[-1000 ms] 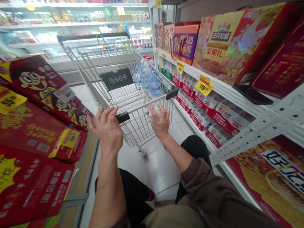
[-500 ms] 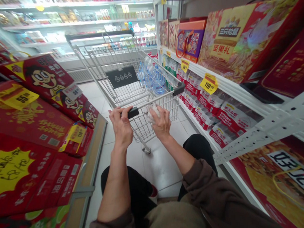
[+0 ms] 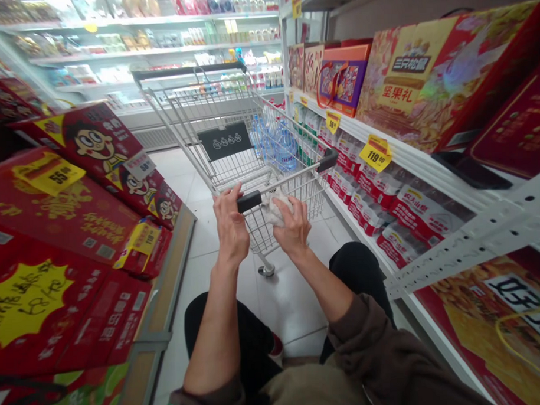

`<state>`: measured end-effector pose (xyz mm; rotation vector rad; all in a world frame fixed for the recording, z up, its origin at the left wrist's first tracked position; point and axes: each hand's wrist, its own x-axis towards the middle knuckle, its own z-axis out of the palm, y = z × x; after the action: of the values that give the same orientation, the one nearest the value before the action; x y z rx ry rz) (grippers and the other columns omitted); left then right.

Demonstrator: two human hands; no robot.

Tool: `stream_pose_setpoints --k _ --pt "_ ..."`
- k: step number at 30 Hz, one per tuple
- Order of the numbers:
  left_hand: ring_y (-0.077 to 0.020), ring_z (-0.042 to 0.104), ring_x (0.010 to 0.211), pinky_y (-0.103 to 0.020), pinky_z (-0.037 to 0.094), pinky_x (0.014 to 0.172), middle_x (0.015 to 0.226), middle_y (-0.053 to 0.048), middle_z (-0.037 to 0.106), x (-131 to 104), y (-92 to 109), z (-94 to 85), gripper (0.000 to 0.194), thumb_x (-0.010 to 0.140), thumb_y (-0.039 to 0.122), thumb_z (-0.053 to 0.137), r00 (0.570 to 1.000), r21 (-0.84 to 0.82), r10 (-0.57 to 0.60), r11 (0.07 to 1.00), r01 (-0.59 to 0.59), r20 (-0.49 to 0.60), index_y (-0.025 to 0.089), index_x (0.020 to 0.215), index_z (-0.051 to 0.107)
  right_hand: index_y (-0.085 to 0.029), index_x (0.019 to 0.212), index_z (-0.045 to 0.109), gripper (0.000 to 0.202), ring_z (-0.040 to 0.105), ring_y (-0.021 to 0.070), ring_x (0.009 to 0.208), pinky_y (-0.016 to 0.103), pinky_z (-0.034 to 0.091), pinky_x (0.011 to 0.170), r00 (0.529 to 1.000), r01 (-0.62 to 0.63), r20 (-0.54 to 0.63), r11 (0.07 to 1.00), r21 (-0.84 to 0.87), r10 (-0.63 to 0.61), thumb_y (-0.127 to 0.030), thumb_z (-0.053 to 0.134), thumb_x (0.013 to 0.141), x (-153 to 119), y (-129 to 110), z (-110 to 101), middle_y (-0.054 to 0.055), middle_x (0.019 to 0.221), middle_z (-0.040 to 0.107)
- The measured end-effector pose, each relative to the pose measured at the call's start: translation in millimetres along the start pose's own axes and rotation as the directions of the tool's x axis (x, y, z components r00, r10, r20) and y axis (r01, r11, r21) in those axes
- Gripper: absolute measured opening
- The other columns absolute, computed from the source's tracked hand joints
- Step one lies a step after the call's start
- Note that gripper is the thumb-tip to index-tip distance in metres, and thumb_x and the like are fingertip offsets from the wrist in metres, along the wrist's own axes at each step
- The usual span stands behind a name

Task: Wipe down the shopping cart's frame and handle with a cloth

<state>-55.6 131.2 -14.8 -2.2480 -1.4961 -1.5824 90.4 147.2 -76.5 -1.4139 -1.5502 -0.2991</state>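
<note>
A wire shopping cart (image 3: 233, 162) stands in the aisle with its near end close in front of me. My left hand (image 3: 230, 224) is closed around the cart's near left corner, by the black plastic corner cap (image 3: 249, 201). In my right hand (image 3: 292, 225) is a whitish, crumpled cloth (image 3: 276, 207), pressed against the wires of the near end. The fingers curl over the cloth and partly hide it. A dark sign panel (image 3: 224, 140) hangs inside the cart's wire frame.
Red gift boxes (image 3: 75, 215) are stacked on the left. White shelving (image 3: 411, 174) on the right holds gift boxes (image 3: 411, 73) and wrapped packs of bottles (image 3: 367, 199). Large blue water bottles (image 3: 283, 146) stand beyond the cart. A lit refrigerated shelf (image 3: 149, 50) crosses the back.
The whole view has shifted slightly, so the cart and shelves appear a little lower and further right. Both hands keep their places at the cart's near end, the right still with the cloth.
</note>
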Motion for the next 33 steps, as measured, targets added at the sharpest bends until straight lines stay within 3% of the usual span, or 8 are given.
stream_pose_setpoints --k 3,6,11,19,23,27,29,33 --pt "-0.0260 0.038 0.153 -0.050 0.023 0.131 0.158 -0.016 0.046 -6.9 -5.5 1.1 0.079 0.103 0.070 0.005 0.995 -0.079 -0.027 0.997 0.019 -0.101 0.026 0.160 0.037 -0.029 0.142 0.063 0.058 0.050 0.0267 0.126 0.036 0.058 0.093 1.000 0.003 -0.030 1.000 0.031 -0.002 -0.011 0.058 0.087 15.8 -14.6 -12.6 0.011 0.141 0.052" --pt "-0.0251 0.026 0.161 -0.049 0.024 0.131 0.166 -0.014 0.038 -15.4 -19.5 5.4 0.078 0.103 0.069 0.003 0.971 -0.155 -0.142 0.981 0.113 -0.191 0.027 0.160 0.037 -0.032 0.147 0.058 0.064 0.048 0.0258 0.125 0.037 0.058 0.096 0.996 0.075 -0.052 0.996 0.045 -0.072 -0.008 0.056 0.088 19.6 -23.1 -11.1 0.010 0.144 0.050" --pt "-0.0269 0.045 0.151 -0.046 0.039 0.125 0.162 -0.015 0.044 -21.7 -39.9 11.7 0.078 0.103 0.070 0.007 0.964 -0.356 -0.208 0.924 0.138 -0.167 0.025 0.153 0.048 -0.033 0.142 0.063 0.063 0.050 0.0263 0.121 0.034 0.059 0.085 0.999 0.052 -0.002 0.999 0.017 -0.052 -0.005 0.057 0.086 0.3 -18.8 -5.9 0.010 0.136 0.055" --pt "-0.0266 0.053 0.144 -0.044 0.048 0.114 0.158 -0.016 0.050 -21.7 -44.2 10.9 0.080 0.103 0.069 0.003 0.956 -0.373 -0.237 0.914 0.159 -0.175 0.025 0.144 0.056 -0.038 0.150 0.054 0.063 0.049 0.0286 0.126 0.041 0.059 0.096 0.982 0.166 0.095 0.986 0.001 -0.166 -0.010 0.057 0.094 26.6 -60.4 -21.2 0.009 0.147 0.050" --pt "-0.0244 0.053 0.143 -0.043 0.048 0.114 0.154 -0.015 0.052 -18.2 -40.3 2.8 0.085 0.102 0.070 -0.002 0.966 -0.291 -0.213 0.943 0.164 -0.145 0.025 0.140 0.059 -0.038 0.143 0.063 0.055 0.052 0.0275 0.124 0.041 0.058 0.098 0.988 0.153 0.003 0.988 0.007 -0.153 -0.013 0.058 0.094 2.9 -48.4 -12.7 0.011 0.139 0.056" --pt "-0.0245 0.045 0.150 -0.048 0.031 0.128 0.145 -0.011 0.062 -1.3 -38.1 -10.3 0.091 0.099 0.073 -0.006 0.978 -0.174 -0.149 0.977 0.123 -0.145 0.024 0.119 0.069 -0.036 0.139 0.067 0.049 0.054 0.0268 0.124 0.040 0.059 0.097 0.988 0.140 -0.076 0.990 0.029 -0.138 -0.016 0.059 0.094 -8.8 -43.7 -11.7 0.011 0.134 0.058" --pt "-0.0249 0.043 0.153 -0.049 0.028 0.130 0.139 -0.009 0.067 7.3 -39.0 -13.3 0.095 0.097 0.074 -0.012 0.984 -0.208 -0.150 0.970 0.127 -0.097 0.025 0.112 0.069 -0.038 0.137 0.067 0.048 0.053 0.0256 0.126 0.040 0.058 0.101 0.976 0.180 -0.125 0.983 0.017 -0.177 -0.015 0.059 0.096 -8.7 -47.9 -7.2 0.009 0.136 0.058" --pt "-0.0249 0.048 0.149 -0.046 0.037 0.125 0.134 -0.011 0.070 12.2 -42.5 -10.3 0.097 0.096 0.073 -0.013 0.984 -0.335 -0.169 0.932 0.142 -0.053 0.025 0.110 0.070 -0.041 0.133 0.069 0.044 0.055 0.0227 0.123 0.035 0.058 0.098 0.941 0.284 -0.171 0.957 -0.061 -0.290 -0.017 0.061 0.097 -21.0 -47.3 11.1 0.007 0.131 0.062"
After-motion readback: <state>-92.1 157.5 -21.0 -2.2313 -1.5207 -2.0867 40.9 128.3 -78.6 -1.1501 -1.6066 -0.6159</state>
